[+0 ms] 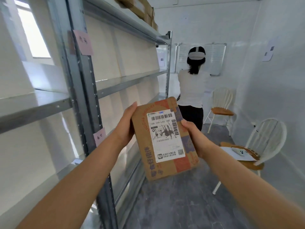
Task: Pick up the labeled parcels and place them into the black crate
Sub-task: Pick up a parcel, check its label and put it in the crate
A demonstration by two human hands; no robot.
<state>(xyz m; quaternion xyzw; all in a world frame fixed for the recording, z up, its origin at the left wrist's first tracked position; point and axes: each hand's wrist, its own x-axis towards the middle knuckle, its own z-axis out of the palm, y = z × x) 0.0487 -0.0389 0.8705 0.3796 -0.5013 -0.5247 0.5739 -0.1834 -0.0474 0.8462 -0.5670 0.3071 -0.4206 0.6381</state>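
a brown cardboard parcel [165,167] is held up in the air before the camera, slightly tilted, its white shipping label [166,134] facing the viewer. the left hand [127,124] clasps the parcel's left edge, thumb lying up along the side, fingers hidden behind the box. the right hand [192,134] grips the right edge with the thumb on the front face, its fingers also out of sight behind.

just left of the parcel runs a grey metal shelving rack [115,83], with pink notes [84,42] stuck to its upright and brown boxes [140,9] on the top shelf, cut off by the frame. beyond the parcel a person in a white top [192,86] stands with back turned, partly covered by the parcel's top corner. to the right, the near chair [265,138] carries a sheet of paper with a white phone [239,152] on it; the far chair [222,111] stands by the wall. the label's small print is too blurred to read.
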